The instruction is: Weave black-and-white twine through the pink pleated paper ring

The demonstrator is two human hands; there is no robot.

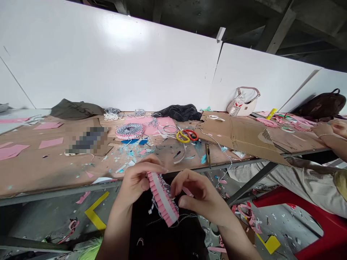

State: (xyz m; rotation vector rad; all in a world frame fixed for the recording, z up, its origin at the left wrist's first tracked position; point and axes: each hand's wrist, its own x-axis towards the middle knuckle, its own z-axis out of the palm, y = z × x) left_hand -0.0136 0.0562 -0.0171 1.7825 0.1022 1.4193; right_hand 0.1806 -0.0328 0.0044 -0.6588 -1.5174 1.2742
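My left hand [139,178] grips the upper end of a pleated pink paper strip [160,198] with white tape along its middle. It is tilted, its lower end pointing down to the right over my lap. Black-and-white cord [187,216] lines the strip's edges, and a loose length trails rightward. My right hand [196,193] is closed, fingers curled, at the strip's right edge; whatever its fingertips pinch is hidden. A finished-looking round piece of coiled cord with a pleated pink rim [129,130] lies on the table beyond.
Scissors [187,135] and a utility knife [208,156] lie on the scrap-strewn table [81,177]. Opened cardboard [230,131] spreads to the right, with a bottle [238,104] and bag [252,106] behind. A co-worker's hands [329,130] are at far right, above a red stool [287,202].
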